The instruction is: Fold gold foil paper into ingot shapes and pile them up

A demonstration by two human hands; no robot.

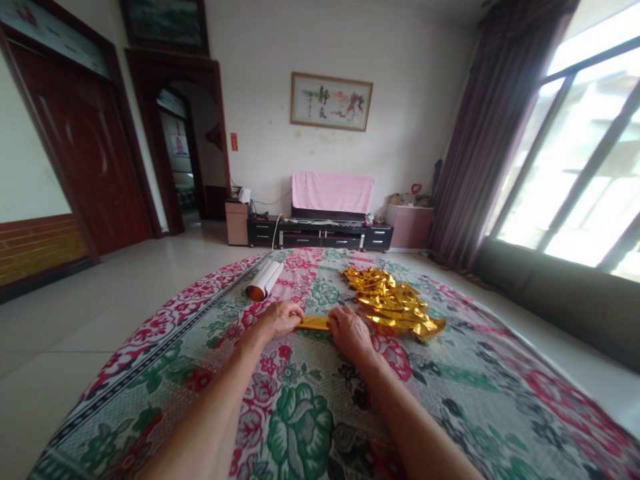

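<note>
A narrow folded strip of gold foil paper (316, 323) stretches between my two hands, just above or on the patterned cloth. My left hand (283, 319) pinches its left end, fingers closed. At the strip's right end, the fingers of my right hand (351, 331) are closed on it too. Right of my hands lies a pile of folded gold foil pieces (395, 303), boat-like with pointed ends. Beyond my left hand rests a loose roll of white-backed sheets (265, 279), showing a coppery inside at its near end.
A floral tablecloth (300, 427) in green, red and white covers the round table. Past its far edge stand a low black TV cabinet (320, 239) and a pink cloth (333, 191) draped over a screen-shaped thing. Windows (590, 147) and a purple curtain (500, 133) are on the right.
</note>
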